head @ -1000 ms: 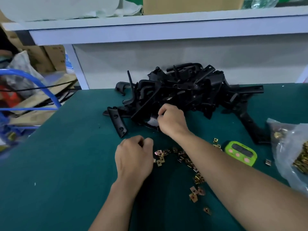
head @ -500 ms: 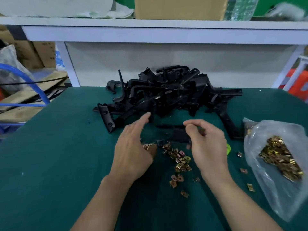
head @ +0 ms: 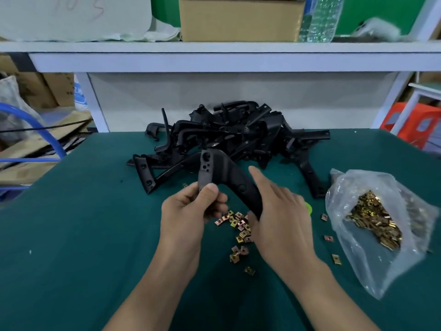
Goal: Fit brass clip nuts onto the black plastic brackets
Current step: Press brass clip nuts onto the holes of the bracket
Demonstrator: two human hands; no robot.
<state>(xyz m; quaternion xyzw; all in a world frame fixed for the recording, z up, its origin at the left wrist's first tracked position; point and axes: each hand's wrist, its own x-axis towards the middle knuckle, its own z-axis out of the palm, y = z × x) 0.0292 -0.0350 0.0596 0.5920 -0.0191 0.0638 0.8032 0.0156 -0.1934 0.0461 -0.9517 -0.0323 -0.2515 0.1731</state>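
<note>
Matte black bent bracket (head: 226,173), small folded brass clip nuts (head: 239,222)

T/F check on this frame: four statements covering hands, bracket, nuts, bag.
1. The left hand grips a black bracket. True.
2. The bag of clip nuts lies left of both hands. False: it lies on the right, beyond the right hand.
3. Some loose clip nuts lie on the green table under the hands. True.
4. The bracket pile sits up on the shelf. False: it lies on the far side of the table; the shelf holds a cardboard box.
</note>
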